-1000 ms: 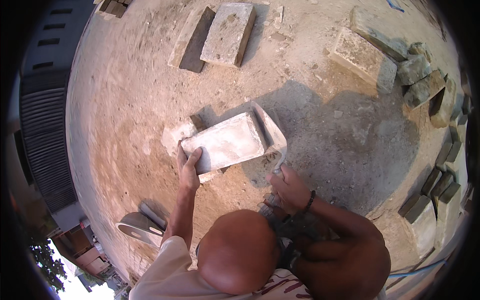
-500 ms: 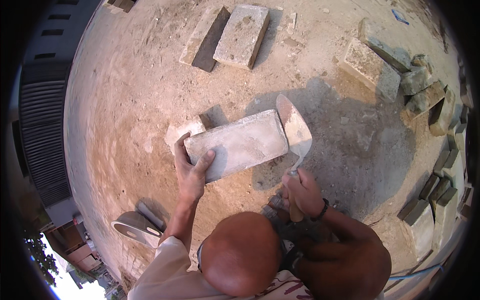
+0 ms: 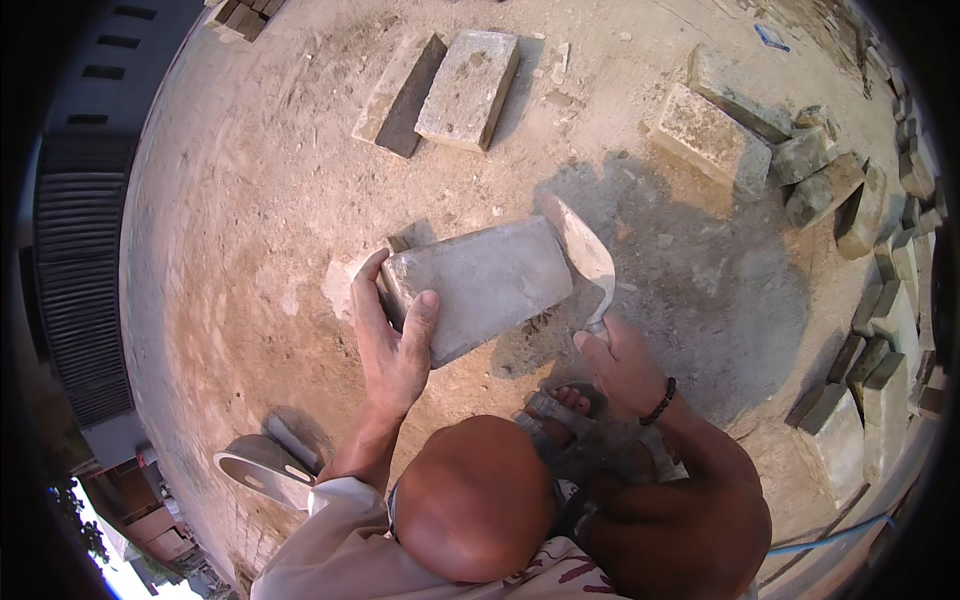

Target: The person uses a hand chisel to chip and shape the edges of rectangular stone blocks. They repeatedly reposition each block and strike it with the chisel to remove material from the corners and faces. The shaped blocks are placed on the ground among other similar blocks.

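Observation:
A grey rectangular concrete block [image 3: 495, 285] is raised in front of me, tilted so that its left end face shows. My left hand [image 3: 393, 350] grips that end, thumb on the broad face and fingers round the far edge. My right hand [image 3: 628, 372] is closed round the handle of a trowel [image 3: 584, 248], most of the handle hidden by the hand. The trowel's blade stands along the block's right end, turned partly edge-on. Whether blade and block touch, I cannot tell. Another block piece [image 3: 398, 243] lies behind the held one, mostly hidden by it.
Two blocks [image 3: 470, 85] lie side by side on the sandy ground [image 3: 250, 200] farther off. Several blocks are heaped at the right [image 3: 715, 140], and more line the right edge [image 3: 835, 450]. A grey-brown container [image 3: 262, 470] sits at the lower left. My sandalled foot [image 3: 570, 400] is below.
My left hand has tilted the block, bringing its left end face into sight. The trowel's blade has turned more edge-on beside the right end. The whole view has shifted slightly.

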A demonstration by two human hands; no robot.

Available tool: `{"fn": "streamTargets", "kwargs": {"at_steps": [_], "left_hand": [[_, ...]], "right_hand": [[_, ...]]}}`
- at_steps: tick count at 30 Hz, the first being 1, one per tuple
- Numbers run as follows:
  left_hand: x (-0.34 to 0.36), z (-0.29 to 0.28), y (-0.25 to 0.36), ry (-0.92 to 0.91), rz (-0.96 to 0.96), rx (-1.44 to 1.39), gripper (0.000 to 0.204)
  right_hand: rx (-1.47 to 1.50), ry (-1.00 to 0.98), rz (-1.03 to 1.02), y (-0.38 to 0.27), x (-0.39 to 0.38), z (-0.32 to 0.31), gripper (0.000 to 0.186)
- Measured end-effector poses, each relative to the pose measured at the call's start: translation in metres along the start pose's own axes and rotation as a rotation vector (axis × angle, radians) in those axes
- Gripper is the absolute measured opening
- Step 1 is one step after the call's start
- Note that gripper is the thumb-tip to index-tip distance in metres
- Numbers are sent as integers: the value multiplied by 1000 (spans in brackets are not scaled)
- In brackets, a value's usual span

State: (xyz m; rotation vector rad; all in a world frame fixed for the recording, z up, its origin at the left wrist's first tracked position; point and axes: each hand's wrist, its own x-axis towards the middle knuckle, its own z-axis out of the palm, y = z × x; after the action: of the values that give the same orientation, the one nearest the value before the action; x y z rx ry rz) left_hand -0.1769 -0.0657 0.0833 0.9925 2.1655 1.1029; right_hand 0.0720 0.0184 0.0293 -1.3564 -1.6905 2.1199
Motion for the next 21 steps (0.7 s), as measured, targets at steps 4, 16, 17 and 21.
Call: {"fn": "streamTargets", "kwargs": {"at_steps": [4, 16, 17, 21], "left_hand": [[-3, 6, -2, 53, 70, 54, 74], [-7, 19, 11, 20, 68, -92, 82], [-10, 17, 14, 24, 55, -96, 79], [-11, 24, 30, 19, -27, -349, 66]], "right_hand": [[-183, -38, -436, -5, -13, -5, 37], [-352, -54, -163, 43, 4, -12, 41], [-304, 1, -108, 59, 15, -13, 41], [-191, 19, -59, 20, 10, -35, 43]]}}
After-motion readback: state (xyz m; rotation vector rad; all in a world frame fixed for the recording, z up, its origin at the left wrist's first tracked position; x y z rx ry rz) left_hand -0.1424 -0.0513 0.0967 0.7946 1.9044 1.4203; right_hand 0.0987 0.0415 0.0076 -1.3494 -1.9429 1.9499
